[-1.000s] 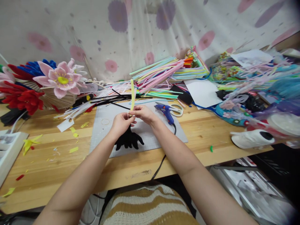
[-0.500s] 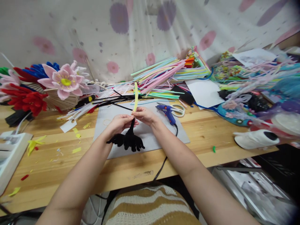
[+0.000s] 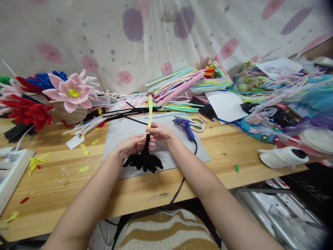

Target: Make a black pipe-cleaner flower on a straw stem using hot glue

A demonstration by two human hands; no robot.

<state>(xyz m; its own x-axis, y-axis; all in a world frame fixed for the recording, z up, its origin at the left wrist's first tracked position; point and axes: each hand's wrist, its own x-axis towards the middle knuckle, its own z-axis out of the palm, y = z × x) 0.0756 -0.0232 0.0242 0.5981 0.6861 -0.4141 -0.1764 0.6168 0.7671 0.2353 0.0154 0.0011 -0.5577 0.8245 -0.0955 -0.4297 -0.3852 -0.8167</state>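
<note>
Both my hands meet over a grey mat [image 3: 130, 126] on the wooden table [image 3: 65, 180]. My left hand [image 3: 132, 145] is closed around the stem of a black pipe-cleaner flower [image 3: 144, 161] that hangs head down over the mat. My right hand [image 3: 159, 132] pinches the lower end of a yellow pipe cleaner [image 3: 150, 109] that stands upright, right where it joins the black stem. The fingertips of the two hands nearly touch.
A blue glue gun [image 3: 185, 127] and scissors [image 3: 198, 123] lie on the mat's right side. Bundles of coloured pipe cleaners [image 3: 182, 81] fill the back. Pink and red pipe-cleaner flowers [image 3: 70, 92] stand at the left, a white shoe [image 3: 283, 156] at the right edge.
The black flower has come further out from under my left hand and now hangs lower over the mat. Both hands shifted slightly right; the yellow pipe cleaner stays upright.
</note>
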